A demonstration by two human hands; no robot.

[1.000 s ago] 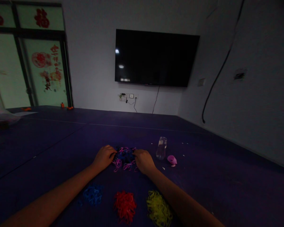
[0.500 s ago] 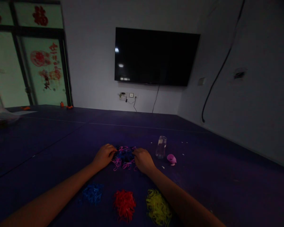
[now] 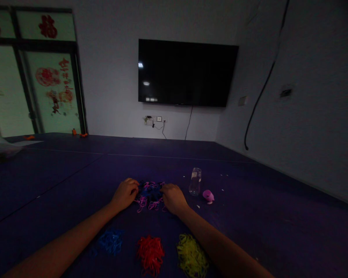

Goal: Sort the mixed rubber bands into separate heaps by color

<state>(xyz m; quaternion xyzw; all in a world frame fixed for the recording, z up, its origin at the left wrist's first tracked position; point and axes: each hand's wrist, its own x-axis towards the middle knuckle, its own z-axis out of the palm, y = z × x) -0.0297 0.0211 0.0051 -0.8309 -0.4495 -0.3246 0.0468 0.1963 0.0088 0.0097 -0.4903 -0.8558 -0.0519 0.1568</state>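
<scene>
A loose pile of purple, pink and dark blue bands [image 3: 151, 195] lies on the dark purple table between my hands. My left hand [image 3: 127, 194] touches its left edge, fingers curled, with the fingertips partly lost among the bands. At the right edge is my right hand [image 3: 174, 197], its fingers bent down into the pile and too dim to make out. Nearer to me are three separate heaps: blue bands [image 3: 111, 242], red bands [image 3: 150, 255] and yellow bands [image 3: 192, 255], the yellow one beside my right forearm.
Right of my right hand, a clear bottle [image 3: 195, 182] stands near a small pink cup-like object [image 3: 208, 196], with white scraps around. A plastic bag [image 3: 1, 148] sits at the far left; orange items [image 3: 83, 135] lie at the back edge.
The view has shifted slightly. My hands stay at the two sides of the mixed pile, with hardly any movement against the table.
</scene>
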